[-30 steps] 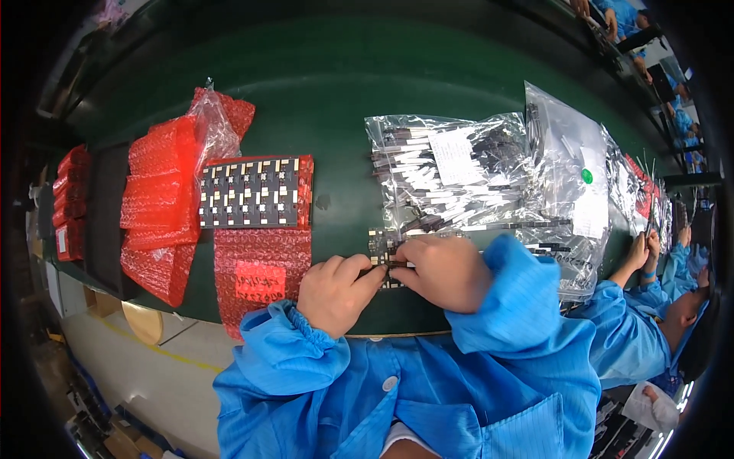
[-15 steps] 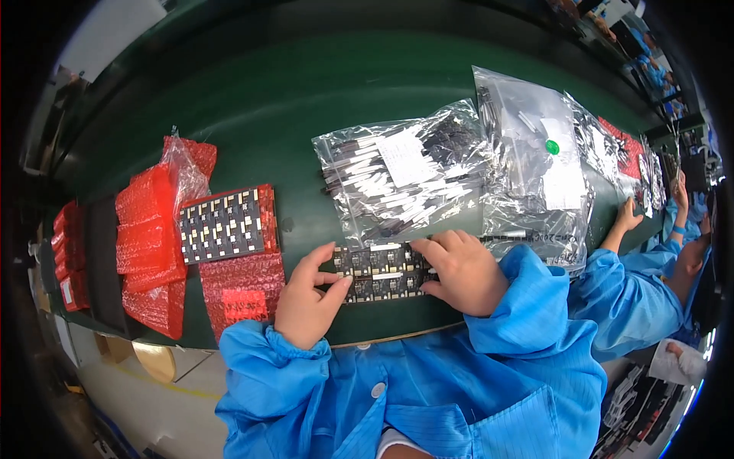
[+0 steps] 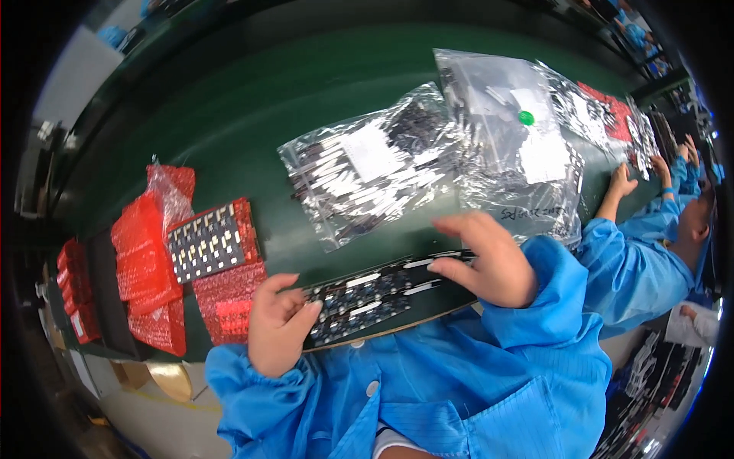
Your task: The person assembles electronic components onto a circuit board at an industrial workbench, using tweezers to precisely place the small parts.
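A black circuit board panel (image 3: 361, 304) with small parts and white strips lies at the table's front edge, slanting up to the right. My left hand (image 3: 277, 321) is at its left end, thumb and curled fingers gripping the edge. Over the right end my right hand (image 3: 493, 260) hovers, slightly blurred, thumb and forefinger apart. Black strips with white sections (image 3: 422, 288) stretch from the panel toward that thumb; whether the thumb touches them I cannot tell. A clear bag of black-and-white strips (image 3: 375, 172) lies just beyond the panel.
Another board panel (image 3: 205, 243) rests on red bubble wrap (image 3: 229, 302) at left, beside more red bubble bags (image 3: 145, 252) and a black tray (image 3: 111, 294). A larger clear bag (image 3: 512, 145) lies right of the strips. A co-worker's hand (image 3: 623, 181) is farther right.
The view has shifted. The panel now slants, its left end nearer me. My left hand has moved with that end, and my right hand has moved right and lifted, fingers spread wider.
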`<action>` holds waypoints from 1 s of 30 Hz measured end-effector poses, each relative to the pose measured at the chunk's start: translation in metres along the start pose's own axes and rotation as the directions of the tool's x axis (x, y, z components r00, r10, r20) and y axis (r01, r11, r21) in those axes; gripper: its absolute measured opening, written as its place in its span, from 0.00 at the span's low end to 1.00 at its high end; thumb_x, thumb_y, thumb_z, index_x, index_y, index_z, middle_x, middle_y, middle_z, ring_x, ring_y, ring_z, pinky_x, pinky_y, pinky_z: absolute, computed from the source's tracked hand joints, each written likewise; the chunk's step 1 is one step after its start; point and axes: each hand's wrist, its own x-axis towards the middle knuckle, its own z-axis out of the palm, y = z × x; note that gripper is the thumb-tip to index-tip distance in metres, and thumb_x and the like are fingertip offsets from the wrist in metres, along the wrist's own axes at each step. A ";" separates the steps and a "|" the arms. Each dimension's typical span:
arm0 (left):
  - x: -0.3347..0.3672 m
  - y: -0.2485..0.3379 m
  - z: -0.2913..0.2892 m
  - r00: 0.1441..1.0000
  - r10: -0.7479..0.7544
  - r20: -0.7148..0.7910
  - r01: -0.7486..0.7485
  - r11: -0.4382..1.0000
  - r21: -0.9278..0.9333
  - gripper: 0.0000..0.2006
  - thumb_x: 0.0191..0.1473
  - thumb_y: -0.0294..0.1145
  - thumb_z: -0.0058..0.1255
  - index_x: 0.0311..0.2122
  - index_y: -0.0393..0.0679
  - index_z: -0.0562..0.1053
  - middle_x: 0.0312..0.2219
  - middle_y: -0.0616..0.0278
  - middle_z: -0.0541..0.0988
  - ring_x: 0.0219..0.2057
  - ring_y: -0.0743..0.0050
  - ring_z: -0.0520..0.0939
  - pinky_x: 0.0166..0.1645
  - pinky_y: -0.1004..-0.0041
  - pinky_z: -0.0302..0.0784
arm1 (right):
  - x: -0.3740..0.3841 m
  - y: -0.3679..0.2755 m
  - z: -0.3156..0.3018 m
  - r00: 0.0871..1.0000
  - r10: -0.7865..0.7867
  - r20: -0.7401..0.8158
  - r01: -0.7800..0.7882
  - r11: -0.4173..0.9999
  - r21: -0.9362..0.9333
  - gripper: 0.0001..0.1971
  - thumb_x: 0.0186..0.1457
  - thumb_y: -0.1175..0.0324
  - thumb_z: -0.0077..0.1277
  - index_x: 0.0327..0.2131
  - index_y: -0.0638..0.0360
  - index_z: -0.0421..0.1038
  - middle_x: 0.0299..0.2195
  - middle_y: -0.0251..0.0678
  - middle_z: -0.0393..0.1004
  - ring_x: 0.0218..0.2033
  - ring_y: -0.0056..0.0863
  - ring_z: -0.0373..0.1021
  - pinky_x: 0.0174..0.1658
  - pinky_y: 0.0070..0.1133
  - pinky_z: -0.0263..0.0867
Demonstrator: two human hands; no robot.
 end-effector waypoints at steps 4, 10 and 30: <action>-0.013 0.016 -0.004 0.980 0.199 0.022 -0.200 0.975 0.095 0.24 0.44 0.10 0.45 0.47 0.42 0.57 0.37 0.50 0.74 0.36 0.72 0.76 0.38 0.76 0.72 | 0.005 -0.005 -0.006 0.973 -0.193 0.128 0.193 0.981 0.010 0.20 0.44 0.64 0.55 0.41 0.60 0.66 0.38 0.40 0.69 0.41 0.40 0.65 0.46 0.30 0.60; 0.004 0.034 -0.001 0.835 0.546 0.072 -0.551 0.826 0.119 0.25 0.47 0.17 0.40 0.54 0.42 0.57 0.40 0.53 0.71 0.33 0.77 0.71 0.29 0.82 0.69 | -0.010 0.004 -0.038 0.976 -0.127 0.174 0.087 0.971 0.222 0.13 0.48 0.65 0.54 0.37 0.59 0.70 0.25 0.41 0.73 0.26 0.39 0.71 0.31 0.28 0.67; -0.012 0.038 -0.079 0.800 0.387 -0.458 -0.212 0.898 0.386 0.12 0.52 0.22 0.48 0.43 0.34 0.68 0.31 0.63 0.75 0.30 0.85 0.72 0.33 0.85 0.67 | -0.075 0.110 -0.159 0.617 0.498 -0.609 -0.266 0.861 0.434 0.19 0.57 0.70 0.42 0.51 0.68 0.61 0.49 0.42 0.65 0.51 0.29 0.62 0.54 0.22 0.55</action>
